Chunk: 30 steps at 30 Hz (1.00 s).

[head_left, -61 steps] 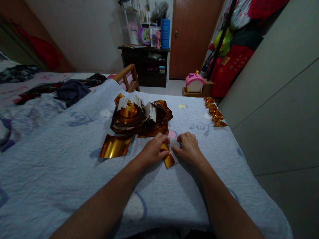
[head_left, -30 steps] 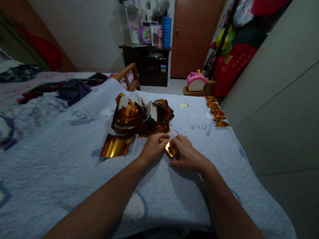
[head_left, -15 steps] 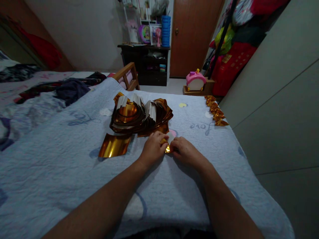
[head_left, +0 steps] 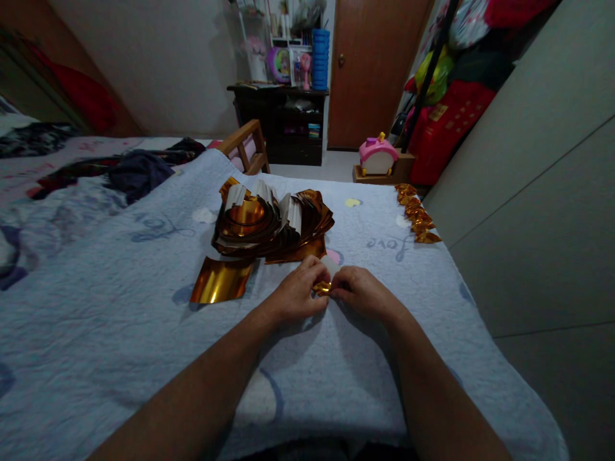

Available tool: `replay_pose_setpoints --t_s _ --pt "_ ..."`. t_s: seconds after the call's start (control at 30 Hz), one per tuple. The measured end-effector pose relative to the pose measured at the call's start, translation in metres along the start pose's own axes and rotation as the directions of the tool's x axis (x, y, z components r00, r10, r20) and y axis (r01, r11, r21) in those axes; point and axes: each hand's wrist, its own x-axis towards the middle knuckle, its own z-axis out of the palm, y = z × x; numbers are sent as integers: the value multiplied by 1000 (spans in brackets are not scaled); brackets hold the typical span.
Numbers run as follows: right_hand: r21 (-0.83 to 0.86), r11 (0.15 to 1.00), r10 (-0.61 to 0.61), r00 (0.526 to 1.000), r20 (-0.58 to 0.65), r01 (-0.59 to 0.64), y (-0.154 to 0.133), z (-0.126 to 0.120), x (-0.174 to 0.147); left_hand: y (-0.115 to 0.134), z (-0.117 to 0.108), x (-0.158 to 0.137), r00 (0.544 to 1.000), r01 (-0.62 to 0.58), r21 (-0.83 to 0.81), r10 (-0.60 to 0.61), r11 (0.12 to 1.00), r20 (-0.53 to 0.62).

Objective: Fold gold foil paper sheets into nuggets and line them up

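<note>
A small crumpled piece of gold foil paper (head_left: 321,289) is pinched between my hands, low over the bed cover. My left hand (head_left: 302,288) curls round its left side, thumb below and fingers above. On its right end, my right hand (head_left: 358,289) closes with bent fingertips, which partly hide the piece. Beyond them stands a loose stack of gold foil sheets (head_left: 247,224), curled up with white undersides showing. One flat gold sheet (head_left: 221,280) lies apart, left of my left hand.
Several folded gold foil pieces (head_left: 417,214) lie in a row at the bed's right edge. The blue-grey bed cover (head_left: 158,358) spreads under everything. Rumpled clothes (head_left: 139,174) lie at left. A pale cabinet (head_left: 538,192) flanks the right side; a pink toy (head_left: 378,155) sits past the bed's end.
My left hand has turned, its thumb now showing below the foil piece. The piece looks narrower and more gathered between my hands. The stack and the row have stayed put.
</note>
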Motion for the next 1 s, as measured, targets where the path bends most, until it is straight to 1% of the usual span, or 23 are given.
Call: replay_pose_setpoints --t_s 0.1,0.27,0.5,0.6,0.73,0.8,0.93,1.0 --pt "-12 1000 21 1000 -2 -22 -1 0 0 -1 0 -1 999 -11 15 11 1000 30" --pt "6 995 102 993 56 -103 -5 -4 1 -3 0 1 998 -28 35 26 999 59" --pt "-2 987 159 984 82 -160 -4 -8 1 -1 1 3 998 -18 35 16 999 55" --pt "20 985 168 983 68 -170 -2 -8 1 -1 1 3 999 0 46 -3 999 50" --pt "106 978 178 984 32 -180 -1 -10 -1 -1 1 3 998 3 54 -6 999 58" --pt "126 977 167 985 33 -169 -1 -10 -2 -2 1 3 998 0 54 -3 999 59" --pt "73 989 125 989 83 -131 -1 -9 -2 -3 1 3 998 -4 52 1 999 64" --pt "39 991 127 987 94 -131 -2 -9 -1 -4 1 3 998 -6 48 3 999 70"
